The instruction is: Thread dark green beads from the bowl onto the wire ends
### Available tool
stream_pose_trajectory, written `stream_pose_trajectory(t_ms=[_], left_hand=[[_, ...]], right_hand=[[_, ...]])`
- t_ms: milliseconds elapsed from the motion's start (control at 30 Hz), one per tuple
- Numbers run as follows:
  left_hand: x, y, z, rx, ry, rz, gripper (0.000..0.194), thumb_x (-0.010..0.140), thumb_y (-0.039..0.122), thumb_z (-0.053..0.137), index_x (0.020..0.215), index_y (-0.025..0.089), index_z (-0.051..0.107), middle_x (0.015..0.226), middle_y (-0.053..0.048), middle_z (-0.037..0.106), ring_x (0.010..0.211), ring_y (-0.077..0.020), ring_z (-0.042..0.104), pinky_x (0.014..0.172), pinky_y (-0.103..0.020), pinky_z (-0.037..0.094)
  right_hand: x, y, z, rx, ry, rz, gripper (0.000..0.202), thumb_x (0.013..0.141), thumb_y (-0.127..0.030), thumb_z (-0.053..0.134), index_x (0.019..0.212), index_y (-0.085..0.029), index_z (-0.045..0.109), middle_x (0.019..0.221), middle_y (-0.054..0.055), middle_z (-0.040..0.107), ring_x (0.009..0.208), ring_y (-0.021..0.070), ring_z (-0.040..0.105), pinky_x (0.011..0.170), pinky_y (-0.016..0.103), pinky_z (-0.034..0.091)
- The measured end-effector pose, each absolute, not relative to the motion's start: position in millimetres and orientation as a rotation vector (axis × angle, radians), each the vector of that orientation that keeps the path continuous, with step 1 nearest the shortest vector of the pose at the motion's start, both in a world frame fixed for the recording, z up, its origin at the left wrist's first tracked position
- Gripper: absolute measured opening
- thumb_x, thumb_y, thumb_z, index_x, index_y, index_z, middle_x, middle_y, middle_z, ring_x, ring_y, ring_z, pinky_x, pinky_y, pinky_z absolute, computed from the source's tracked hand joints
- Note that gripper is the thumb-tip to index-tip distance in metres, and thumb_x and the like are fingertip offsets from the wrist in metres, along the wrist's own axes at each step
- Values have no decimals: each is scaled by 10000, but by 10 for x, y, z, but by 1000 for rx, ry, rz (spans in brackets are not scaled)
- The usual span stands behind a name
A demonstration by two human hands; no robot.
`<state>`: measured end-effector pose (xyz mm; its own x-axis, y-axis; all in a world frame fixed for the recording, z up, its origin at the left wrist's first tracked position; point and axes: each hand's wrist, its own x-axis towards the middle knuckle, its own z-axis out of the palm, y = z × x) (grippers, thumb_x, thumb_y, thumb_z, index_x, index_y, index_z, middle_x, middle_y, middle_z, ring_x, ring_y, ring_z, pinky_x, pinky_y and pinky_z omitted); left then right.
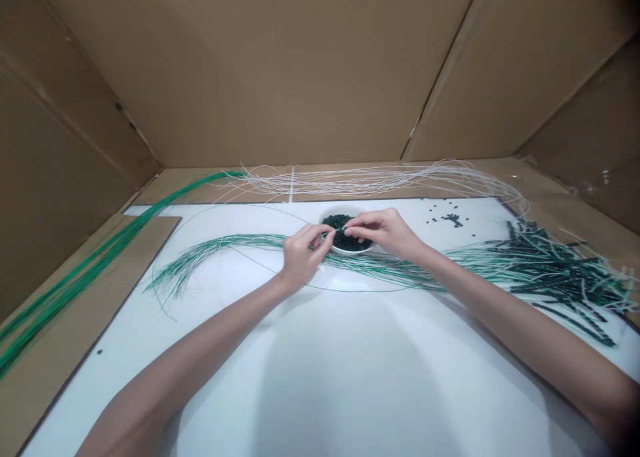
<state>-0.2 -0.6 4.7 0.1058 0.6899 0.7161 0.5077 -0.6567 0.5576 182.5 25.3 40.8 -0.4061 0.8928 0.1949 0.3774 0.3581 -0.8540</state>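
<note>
Over a white bowl [350,251] of small dark green beads [336,221], my two hands meet almost fingertip to fingertip. Thumb and forefinger of my left hand [306,249] pinch a thin green strand [339,230], whose end points toward the right. My right hand [384,232] is closed in a pinch at that end, on what looks like a dark bead; it is tiny and partly covered by the fingertips. Behind and below my wrists lies a long bundle of green and white strands [235,240], its right part threaded with dark beads [560,267].
Loose beads [453,219] are scattered right of the bowl, and a single bead [99,352] lies far left. White strands [345,179] stretch along the back. A thick green bundle [125,234] hangs over the left side. Cardboard walls [280,70] enclose the white table surface [310,377].
</note>
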Motion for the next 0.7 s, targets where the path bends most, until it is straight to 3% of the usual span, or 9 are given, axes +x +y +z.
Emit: stream_pose_trajectory(t_ms=[700], left_hand=[[-5,-14,36,2257,1209,1520,129,797,240,536,783,159,635,546,37,438,507,-60,398,533,-177,333]], right_hand=[[1821,242,398,-1068,-1931,976,296,677,-418,613,760,-145,690,722,44,672,563,135,574,566,258,491]])
